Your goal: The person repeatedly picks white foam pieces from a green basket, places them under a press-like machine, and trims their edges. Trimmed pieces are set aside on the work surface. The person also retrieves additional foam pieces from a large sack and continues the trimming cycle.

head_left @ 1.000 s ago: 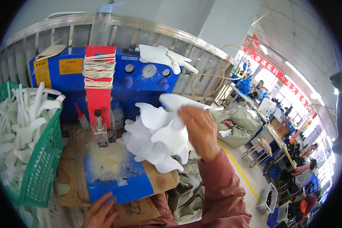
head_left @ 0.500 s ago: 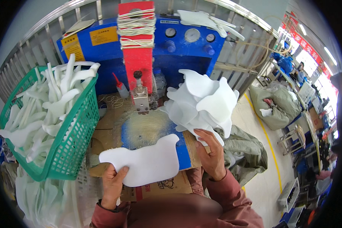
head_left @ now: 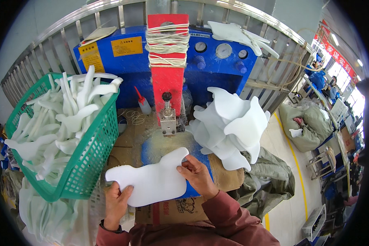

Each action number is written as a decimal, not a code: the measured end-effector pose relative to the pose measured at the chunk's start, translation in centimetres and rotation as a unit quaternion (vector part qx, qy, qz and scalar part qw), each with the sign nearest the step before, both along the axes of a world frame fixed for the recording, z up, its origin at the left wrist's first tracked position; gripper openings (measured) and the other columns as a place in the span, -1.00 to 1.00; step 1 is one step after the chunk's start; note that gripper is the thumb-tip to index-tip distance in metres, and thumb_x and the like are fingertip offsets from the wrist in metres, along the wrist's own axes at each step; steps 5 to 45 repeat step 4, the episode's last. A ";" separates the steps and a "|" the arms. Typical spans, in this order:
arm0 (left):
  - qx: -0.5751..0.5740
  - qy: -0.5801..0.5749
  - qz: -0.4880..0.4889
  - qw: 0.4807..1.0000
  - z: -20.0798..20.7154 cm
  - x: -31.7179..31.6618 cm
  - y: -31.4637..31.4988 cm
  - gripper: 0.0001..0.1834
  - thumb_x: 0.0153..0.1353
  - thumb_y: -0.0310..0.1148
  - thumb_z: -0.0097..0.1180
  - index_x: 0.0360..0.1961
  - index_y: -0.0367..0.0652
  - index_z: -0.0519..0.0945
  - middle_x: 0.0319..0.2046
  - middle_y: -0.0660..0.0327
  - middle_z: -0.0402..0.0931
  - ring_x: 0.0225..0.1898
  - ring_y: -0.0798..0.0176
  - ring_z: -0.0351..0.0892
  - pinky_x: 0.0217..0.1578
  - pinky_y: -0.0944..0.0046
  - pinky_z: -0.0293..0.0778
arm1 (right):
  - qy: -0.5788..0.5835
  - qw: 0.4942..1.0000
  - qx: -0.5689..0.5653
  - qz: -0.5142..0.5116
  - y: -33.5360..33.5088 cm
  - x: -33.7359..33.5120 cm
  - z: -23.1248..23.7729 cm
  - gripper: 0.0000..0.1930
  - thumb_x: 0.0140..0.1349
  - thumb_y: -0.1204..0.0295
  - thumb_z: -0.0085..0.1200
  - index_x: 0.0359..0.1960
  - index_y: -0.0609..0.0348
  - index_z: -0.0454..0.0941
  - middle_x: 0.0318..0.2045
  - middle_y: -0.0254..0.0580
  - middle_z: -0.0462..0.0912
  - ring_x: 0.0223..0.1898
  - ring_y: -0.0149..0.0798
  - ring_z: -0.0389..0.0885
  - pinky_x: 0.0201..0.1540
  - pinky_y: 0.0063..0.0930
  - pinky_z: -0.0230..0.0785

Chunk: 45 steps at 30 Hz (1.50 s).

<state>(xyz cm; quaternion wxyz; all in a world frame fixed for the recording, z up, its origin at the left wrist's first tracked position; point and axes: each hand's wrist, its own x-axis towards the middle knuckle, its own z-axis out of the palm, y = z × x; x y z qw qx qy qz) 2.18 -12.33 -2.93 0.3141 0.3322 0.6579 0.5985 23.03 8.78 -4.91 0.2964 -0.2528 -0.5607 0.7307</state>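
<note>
A white curved foam piece [head_left: 151, 183], cut with a projecting horn at each upper corner, is held level in front of me. My left hand [head_left: 117, 201] pinches its left edge with the thumb on top. At its right end, my right hand [head_left: 197, 175] grips the edge just below the upper right horn. Under the piece's far edge lies a blue work plate [head_left: 151, 151] dusted with pale powder. Beyond it, a metal press head [head_left: 167, 123] hangs from a red machine arm [head_left: 167, 86] wound with cream cord. Neither hand touches the machine.
At the left stands a green basket [head_left: 84, 164] heaped with white strips. A stack of similar white pieces [head_left: 229, 127] sits right of the plate. Behind are a blue machine body [head_left: 129, 65] with gauges and a red-tipped bottle [head_left: 144, 105]. A grey-green sack [head_left: 274, 176] lies at right.
My right hand has left the white stack, moved left and taken hold of the foam piece's right end. My left hand still holds the left end. The whole view has shifted slightly.
</note>
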 end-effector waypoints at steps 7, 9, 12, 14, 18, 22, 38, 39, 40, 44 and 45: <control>-0.001 0.035 0.025 0.999 1.3 -0.7 -0.1 -0.56 0.43 -0.45 0.20 0.29 -0.26 0.49 0.06 0.25 0.62 0.03 0.38 0.58 0.10 0.30 0.48 | -0.011 1.000 0.029 -0.001 0.2 -1.7 1.7 -0.60 0.47 0.52 0.12 0.31 0.21 0.47 -0.16 -0.35 0.68 -0.16 -0.57 0.56 -0.09 -0.61 0.42; -0.001 0.035 0.025 0.999 1.3 -0.7 -0.1 -0.56 0.43 -0.45 0.20 0.29 -0.26 0.49 0.06 0.25 0.62 0.03 0.38 0.58 0.10 0.30 0.48 | -0.011 1.000 0.029 -0.001 0.2 -1.7 1.7 -0.60 0.47 0.52 0.12 0.31 0.21 0.47 -0.16 -0.35 0.68 -0.16 -0.57 0.56 -0.09 -0.61 0.42; -0.001 0.035 0.025 0.999 1.3 -0.7 -0.1 -0.56 0.43 -0.45 0.20 0.29 -0.26 0.49 0.06 0.25 0.62 0.03 0.38 0.58 0.10 0.30 0.48 | -0.011 1.000 0.029 -0.001 0.2 -1.7 1.7 -0.60 0.47 0.52 0.12 0.31 0.21 0.47 -0.16 -0.35 0.68 -0.16 -0.57 0.56 -0.09 -0.61 0.42; -0.001 0.035 0.025 0.999 1.3 -0.7 -0.1 -0.56 0.43 -0.45 0.20 0.29 -0.26 0.49 0.06 0.25 0.62 0.03 0.38 0.58 0.10 0.30 0.48 | -0.011 1.000 0.029 -0.001 0.2 -1.7 1.7 -0.60 0.47 0.52 0.12 0.31 0.21 0.47 -0.16 -0.35 0.68 -0.16 -0.57 0.56 -0.09 -0.61 0.42; -0.001 0.035 0.025 0.999 1.3 -0.7 -0.1 -0.56 0.43 -0.45 0.20 0.29 -0.26 0.49 0.06 0.25 0.62 0.03 0.38 0.58 0.10 0.30 0.48 | -0.011 1.000 0.029 -0.001 0.2 -1.7 1.7 -0.60 0.47 0.52 0.12 0.31 0.21 0.47 -0.16 -0.35 0.68 -0.16 -0.57 0.56 -0.09 -0.61 0.42; -0.001 0.035 0.025 0.999 1.3 -0.7 -0.1 -0.56 0.43 -0.45 0.20 0.29 -0.26 0.49 0.06 0.25 0.62 0.03 0.38 0.58 0.10 0.30 0.48 | -0.011 1.000 0.029 -0.001 0.2 -1.7 1.7 -0.60 0.47 0.52 0.12 0.31 0.21 0.47 -0.16 -0.35 0.68 -0.16 -0.57 0.56 -0.09 -0.61 0.42; -0.001 0.035 0.025 0.999 1.3 -0.7 -0.1 -0.56 0.43 -0.45 0.20 0.29 -0.26 0.49 0.06 0.25 0.62 0.03 0.38 0.58 0.10 0.30 0.48 | -0.011 1.000 0.029 -0.001 0.2 -1.7 1.7 -0.60 0.47 0.52 0.12 0.31 0.21 0.47 -0.16 -0.35 0.68 -0.16 -0.57 0.56 -0.09 -0.61 0.42; -0.001 0.035 0.025 0.999 1.3 -0.7 -0.1 -0.56 0.43 -0.45 0.20 0.29 -0.26 0.49 0.06 0.25 0.62 0.03 0.38 0.58 0.10 0.30 0.48 | -0.011 1.000 0.029 -0.001 0.2 -1.7 1.7 -0.60 0.47 0.52 0.12 0.31 0.21 0.47 -0.16 -0.35 0.68 -0.16 -0.57 0.56 -0.09 -0.61 0.42; -0.001 0.035 0.025 0.999 1.3 -0.7 -0.1 -0.56 0.43 -0.45 0.20 0.29 -0.26 0.49 0.06 0.25 0.62 0.03 0.38 0.58 0.10 0.30 0.48 | -0.011 1.000 0.029 -0.001 0.2 -1.7 1.7 -0.60 0.47 0.52 0.12 0.31 0.21 0.47 -0.16 -0.35 0.68 -0.16 -0.57 0.56 -0.09 -0.61 0.42; -0.001 0.035 0.025 0.999 1.3 -0.7 -0.1 -0.56 0.43 -0.45 0.20 0.29 -0.26 0.49 0.06 0.25 0.62 0.03 0.38 0.58 0.10 0.30 0.48 | -0.011 1.000 0.029 -0.001 0.2 -1.7 1.7 -0.60 0.47 0.52 0.12 0.31 0.21 0.47 -0.16 -0.35 0.68 -0.16 -0.57 0.56 -0.09 -0.61 0.42; -0.001 0.035 0.025 0.999 1.3 -0.7 -0.1 -0.56 0.43 -0.45 0.20 0.29 -0.26 0.49 0.06 0.25 0.62 0.03 0.38 0.58 0.10 0.30 0.48 | -0.011 1.000 0.029 -0.001 0.2 -1.7 1.7 -0.60 0.47 0.52 0.12 0.31 0.21 0.47 -0.16 -0.35 0.68 -0.16 -0.57 0.56 -0.09 -0.61 0.42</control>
